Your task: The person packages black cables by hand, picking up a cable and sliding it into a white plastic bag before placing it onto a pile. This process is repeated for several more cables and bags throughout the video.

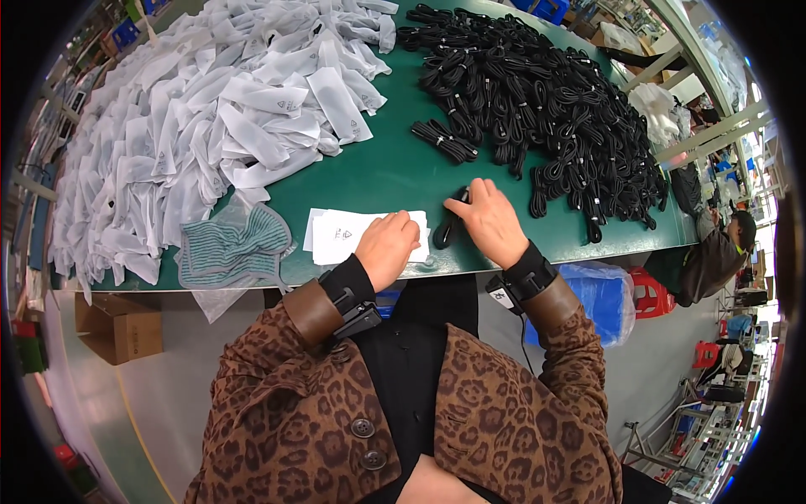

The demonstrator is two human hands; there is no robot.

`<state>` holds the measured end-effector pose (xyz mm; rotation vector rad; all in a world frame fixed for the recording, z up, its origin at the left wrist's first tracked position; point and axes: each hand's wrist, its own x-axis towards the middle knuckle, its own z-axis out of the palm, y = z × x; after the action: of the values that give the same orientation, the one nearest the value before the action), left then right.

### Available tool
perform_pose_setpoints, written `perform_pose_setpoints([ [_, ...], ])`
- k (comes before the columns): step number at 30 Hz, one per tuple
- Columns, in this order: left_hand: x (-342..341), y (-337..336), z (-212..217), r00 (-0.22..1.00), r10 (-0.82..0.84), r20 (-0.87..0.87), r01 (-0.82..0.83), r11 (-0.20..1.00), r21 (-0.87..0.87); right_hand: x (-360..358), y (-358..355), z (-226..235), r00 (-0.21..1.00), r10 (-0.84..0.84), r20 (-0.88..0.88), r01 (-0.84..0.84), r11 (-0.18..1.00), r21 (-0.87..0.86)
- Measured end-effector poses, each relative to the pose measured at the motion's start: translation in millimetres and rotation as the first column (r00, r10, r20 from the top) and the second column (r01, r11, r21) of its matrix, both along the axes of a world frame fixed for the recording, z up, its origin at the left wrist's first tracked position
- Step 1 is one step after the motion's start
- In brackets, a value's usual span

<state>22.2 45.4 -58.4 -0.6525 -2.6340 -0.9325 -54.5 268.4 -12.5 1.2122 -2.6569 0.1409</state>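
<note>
fingers of the right hand [497,225] clamp a black cable bundle [444,232] on the counter [374,180] beside the white sleeves [336,238], seemingly for easy reach, while the left hand [389,249] (its grip i cannot tell) perhaps steadies them.

Our brown leopard-print-sleeved forearms [575,353] angle inward to black-banded wrists [531,273]; our bare left hand [388,250] curls palm down, while our bare right hand [494,220] bends thumb [459,207] and fingers into a grip.
</note>
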Motion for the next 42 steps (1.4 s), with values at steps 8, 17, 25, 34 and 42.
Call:
perform_pose_setpoints([
  [8, 0, 1, -3, 0.993, 0.072, 0.092, -0.088, 0.978, 0.191, 20, 17, -6, 0.977, -0.059, 0.205, 0.13, 0.926, -0.355],
  [17, -1, -3, 4, 0.934, 0.02, 0.358, -0.198, 0.861, 0.469, 51, 11, 18, 0.949, 0.02, 0.315, 0.119, 0.901, -0.417],
  [25, 2, -3, 10, 0.958, 0.058, 0.281, -0.188, 0.866, 0.463, 51, 18, 17, 0.941, 0.089, 0.326, 0.006, 0.96, -0.279],
  [34, 6, -2, 15, 0.996, 0.023, 0.085, -0.048, 0.951, 0.305, 44, 9, 0, 0.396, 0.166, 0.903, 0.482, 0.8, -0.358],
  [42, 6, -3, 28, 0.982, -0.104, -0.156, 0.129, 0.978, 0.164, 42, 5, 1, 0.263, 0.087, 0.961, 0.66, 0.711, -0.245],
])
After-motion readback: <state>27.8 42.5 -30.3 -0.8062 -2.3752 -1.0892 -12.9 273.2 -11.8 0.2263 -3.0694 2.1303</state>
